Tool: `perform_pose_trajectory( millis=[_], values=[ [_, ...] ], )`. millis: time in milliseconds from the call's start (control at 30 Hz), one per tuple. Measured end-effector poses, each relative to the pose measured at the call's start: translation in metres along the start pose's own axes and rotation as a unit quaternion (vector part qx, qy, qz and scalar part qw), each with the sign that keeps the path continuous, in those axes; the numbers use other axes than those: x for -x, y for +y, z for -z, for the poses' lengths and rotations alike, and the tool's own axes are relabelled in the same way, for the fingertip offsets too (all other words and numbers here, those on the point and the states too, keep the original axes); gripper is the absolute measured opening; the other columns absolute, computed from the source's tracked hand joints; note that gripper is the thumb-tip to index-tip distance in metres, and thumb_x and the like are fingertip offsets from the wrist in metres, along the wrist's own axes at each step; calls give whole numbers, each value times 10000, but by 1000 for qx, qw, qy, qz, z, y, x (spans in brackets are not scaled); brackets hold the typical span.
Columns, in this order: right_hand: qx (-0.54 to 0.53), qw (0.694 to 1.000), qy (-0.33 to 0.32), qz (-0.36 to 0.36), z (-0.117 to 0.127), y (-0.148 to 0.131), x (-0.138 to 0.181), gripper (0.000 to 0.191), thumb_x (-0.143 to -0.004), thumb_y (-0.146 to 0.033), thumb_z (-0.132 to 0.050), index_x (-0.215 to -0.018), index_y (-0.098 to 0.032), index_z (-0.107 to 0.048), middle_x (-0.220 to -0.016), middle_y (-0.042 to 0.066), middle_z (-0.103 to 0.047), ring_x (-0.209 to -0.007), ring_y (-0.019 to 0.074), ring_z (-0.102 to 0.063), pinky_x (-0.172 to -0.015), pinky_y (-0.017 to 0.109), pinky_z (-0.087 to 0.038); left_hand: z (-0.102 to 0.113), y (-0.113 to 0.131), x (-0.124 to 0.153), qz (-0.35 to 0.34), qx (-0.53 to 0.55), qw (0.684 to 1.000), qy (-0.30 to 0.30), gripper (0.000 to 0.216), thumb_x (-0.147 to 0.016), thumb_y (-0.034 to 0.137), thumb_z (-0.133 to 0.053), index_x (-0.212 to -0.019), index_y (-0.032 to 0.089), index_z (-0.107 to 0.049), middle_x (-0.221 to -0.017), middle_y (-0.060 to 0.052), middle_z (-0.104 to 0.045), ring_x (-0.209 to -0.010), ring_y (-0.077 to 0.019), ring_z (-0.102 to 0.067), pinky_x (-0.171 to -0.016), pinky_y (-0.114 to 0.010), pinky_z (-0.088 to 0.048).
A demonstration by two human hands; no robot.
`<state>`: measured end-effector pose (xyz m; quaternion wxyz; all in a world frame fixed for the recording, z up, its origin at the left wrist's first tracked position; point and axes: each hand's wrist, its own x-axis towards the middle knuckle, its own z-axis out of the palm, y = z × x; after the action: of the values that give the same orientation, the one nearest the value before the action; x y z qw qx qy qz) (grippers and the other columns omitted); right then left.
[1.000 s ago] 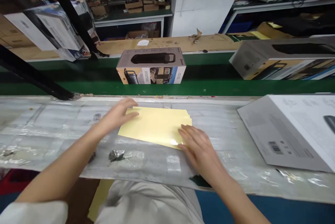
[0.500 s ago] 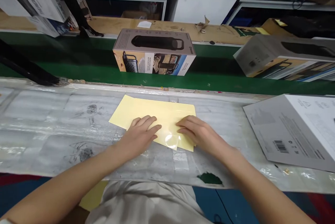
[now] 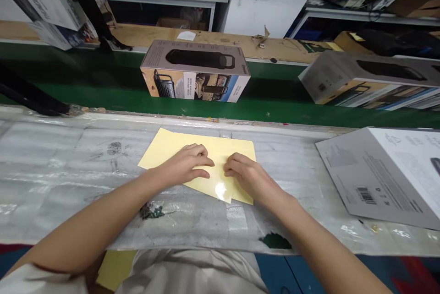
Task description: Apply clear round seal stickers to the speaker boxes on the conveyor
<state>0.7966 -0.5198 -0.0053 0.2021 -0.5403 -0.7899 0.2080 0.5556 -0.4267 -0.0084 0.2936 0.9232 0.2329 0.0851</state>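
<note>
A stack of pale yellow glossy sheets (image 3: 178, 145) lies on the plastic-covered workbench (image 3: 68, 166) in front of me. My left hand (image 3: 185, 166) rests on the middle of the sheets with its fingers curled and pinched against the top sheet. My right hand (image 3: 245, 175) lies close beside it on the right half, fingers bent and pressed to the sheet near its front edge. The fingertips of both hands nearly meet. A clear round label or glare spot (image 3: 220, 188) shows near the front corner of the sheets.
A grey carton with a barcode (image 3: 374, 179) lies on the bench at right. Beyond the bench runs a green conveyor (image 3: 103, 97) carrying a printed speaker box (image 3: 194, 72) and another box (image 3: 364, 78) at right. Shelves with cartons stand behind.
Both hands came in from the sheets' outer edges to the middle, then drew closer together, with fingers curling from flat to pinched. The sheets shifted slightly.
</note>
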Motion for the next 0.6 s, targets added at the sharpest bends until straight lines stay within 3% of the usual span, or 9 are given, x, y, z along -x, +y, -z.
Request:
perform_pose_trajectory(
  millis=[100, 167, 233, 333, 467, 600],
  values=[
    [2, 999, 34, 7, -5, 3, 9, 215, -984, -88, -525, -1015, -203, -705, -1002, 76, -651, -879, 210, -652, -737, 331, -569, -2, -1, 2, -8, 3, 1000, 14, 240, -978, 375, -696, -1163, 237, -762, -1065, -63, -634, -1017, -228, -599, -926, -352, -459],
    [21, 997, 61, 32, -10, 7, 15, 294, -1008, -115, -515, -1197, -227, -710, -1082, 94, -644, -944, 227, -645, -765, 346, -572, -2, 0, 3, -11, 6, 1000, 20, 242, -979, 384, -693, -1158, 236, -763, -1056, -62, -633, -1013, -227, -598, -921, -351, -461],
    [37, 995, 74, 55, -14, 8, 19, 356, -1021, -112, -486, -1247, -260, -717, -1090, 96, -644, -931, 229, -631, -746, 349, -566, -2, 1, 3, -8, 6, 1000, 22, 244, -979, 374, -696, -1163, 229, -763, -1050, -62, -636, -1010, -228, -600, -916, -353, -459],
    [22, 995, 81, 58, -14, 7, 19, 320, -1023, -116, -491, -1141, -254, -754, -1053, 96, -655, -903, 226, -640, -731, 352, -570, -3, 0, 3, -5, 3, 1000, 23, 244, -981, 361, -695, -1172, 223, -759, -1046, -61, -636, -1007, -226, -600, -906, -353, -451],
    [-69, 993, 95, 4, -4, 1, 19, 129, -997, -212, -608, -979, -241, -732, -1005, 80, -663, -928, 232, -679, -756, 358, -590, -6, -2, 3, -23, -23, 999, 25, 231, -999, 355, -670, -1174, 232, -756, -1039, -62, -617, -988, -213, -584, -879, -341, -424],
    [-166, 954, 234, -84, 5, -14, 29, 23, -957, -243, -694, -943, -252, -710, -844, 24, -624, -781, 191, -636, -643, 304, -539, -8, 0, 3, -39, -67, 997, 11, 205, -1018, 315, -639, -1178, 282, -764, -1029, -55, -586, -949, -198, -553, -824, -327, -374]
  ],
)
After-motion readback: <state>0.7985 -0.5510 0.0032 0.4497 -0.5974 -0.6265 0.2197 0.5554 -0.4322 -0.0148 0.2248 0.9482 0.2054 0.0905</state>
